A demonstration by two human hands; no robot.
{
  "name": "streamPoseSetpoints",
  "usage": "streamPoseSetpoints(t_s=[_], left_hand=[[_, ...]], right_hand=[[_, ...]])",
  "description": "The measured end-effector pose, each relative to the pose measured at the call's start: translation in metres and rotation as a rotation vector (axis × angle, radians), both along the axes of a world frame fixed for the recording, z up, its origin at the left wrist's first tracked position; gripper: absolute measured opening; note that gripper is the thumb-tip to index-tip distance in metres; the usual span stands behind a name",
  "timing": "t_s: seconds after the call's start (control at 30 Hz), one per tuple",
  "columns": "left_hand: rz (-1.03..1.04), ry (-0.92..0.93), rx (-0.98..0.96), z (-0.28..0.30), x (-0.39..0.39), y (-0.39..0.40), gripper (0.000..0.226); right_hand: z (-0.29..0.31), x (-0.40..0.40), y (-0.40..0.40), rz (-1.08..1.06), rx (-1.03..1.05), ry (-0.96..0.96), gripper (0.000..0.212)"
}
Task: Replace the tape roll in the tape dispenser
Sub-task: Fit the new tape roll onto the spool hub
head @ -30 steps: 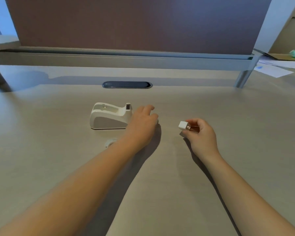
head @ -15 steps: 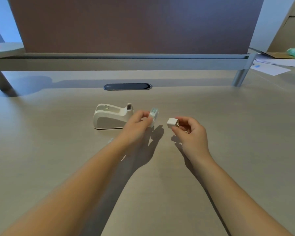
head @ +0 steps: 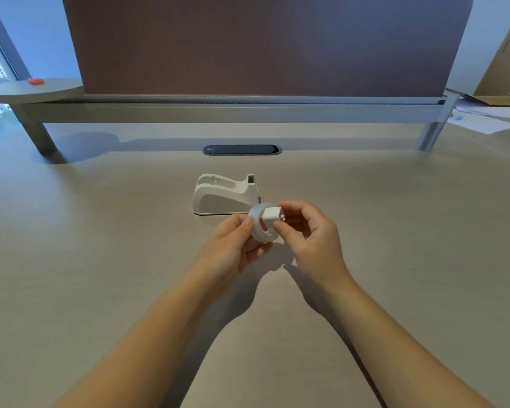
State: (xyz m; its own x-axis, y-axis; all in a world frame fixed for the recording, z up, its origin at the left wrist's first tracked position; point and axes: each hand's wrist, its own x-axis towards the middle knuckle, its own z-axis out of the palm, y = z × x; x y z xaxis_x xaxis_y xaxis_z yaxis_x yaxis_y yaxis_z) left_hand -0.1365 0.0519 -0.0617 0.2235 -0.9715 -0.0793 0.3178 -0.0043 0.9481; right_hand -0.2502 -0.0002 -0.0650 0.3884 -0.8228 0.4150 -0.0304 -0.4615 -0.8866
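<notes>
A white tape dispenser (head: 224,195) stands on the desk with its roll cradle empty and its cutter end pointing right. Just in front of it, above the desk, my left hand (head: 233,248) pinches a translucent tape roll (head: 259,228) by its rim. My right hand (head: 309,234) holds a small white spindle core (head: 272,214) at the roll's centre hole. The two hands meet at the roll; how far the core sits inside the hole is hidden by my fingers.
A dark oval cable grommet (head: 242,149) is set in the desk behind the dispenser. A brown partition panel (head: 262,45) on a metal rail closes the back. Papers (head: 483,119) lie at the far right, and a round shelf with a red item (head: 36,81) at the far left.
My left hand picked the tape roll up from beside the dispenser and lifted it. My right hand moved left with the core until it met the roll.
</notes>
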Motion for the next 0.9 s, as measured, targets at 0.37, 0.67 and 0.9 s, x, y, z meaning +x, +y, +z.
streamPoseSetpoints(t_s=[0.37, 0.67, 0.9], left_hand=[[0.041, -0.090, -0.036, -0.0078, 0.0010, -0.0069, 0.024], [0.115, -0.201, -0.023, -0.0069, -0.0038, -0.0044, 0.016], [0.091, -0.185, -0.032, -0.0011, -0.0013, -0.0037, 0.016]], right_hand=[[-0.0052, 0.0045, -0.0020, -0.127, -0.346, 0.293, 0.027], [-0.0055, 0.0062, -0.0020, -0.129, -0.398, 0.416, 0.025], [-0.0038, 0.0043, -0.0040, -0.102, -0.419, 0.409, 0.027]])
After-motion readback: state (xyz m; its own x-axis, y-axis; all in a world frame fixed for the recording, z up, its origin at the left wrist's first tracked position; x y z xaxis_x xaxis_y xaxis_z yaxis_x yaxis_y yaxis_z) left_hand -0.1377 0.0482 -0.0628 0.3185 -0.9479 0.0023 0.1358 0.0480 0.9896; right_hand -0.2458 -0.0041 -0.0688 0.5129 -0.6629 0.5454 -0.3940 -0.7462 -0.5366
